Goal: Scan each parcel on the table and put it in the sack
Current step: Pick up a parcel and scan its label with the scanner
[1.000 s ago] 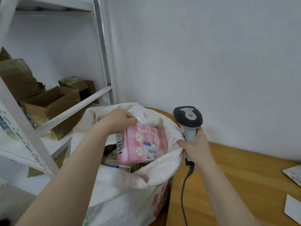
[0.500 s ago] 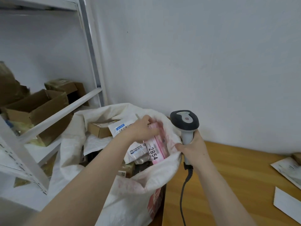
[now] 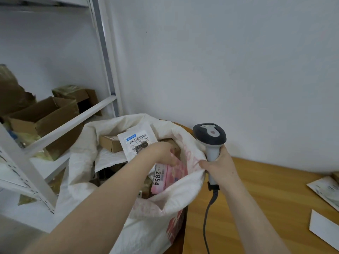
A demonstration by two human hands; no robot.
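Left hand (image 3: pixel 161 153): reaches into the sack (image 3: pixel 174 197), fingers curled over the top edge of the pink parcel (image 3: pixel 175 180), holding it.
Right hand (image 3: pixel 219 168): clenched around the scanner (image 3: pixel 210 136) handle, thumb pinning the sack's rim.
Pink parcel: upright inside the sack, against its right wall.
Sack: left of the table (image 3: pixel 266 198).

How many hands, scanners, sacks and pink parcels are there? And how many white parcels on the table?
2 hands: left hand, right hand
1 barcode scanner
1 sack
1 pink parcel
2 white parcels on the table
Total: 7
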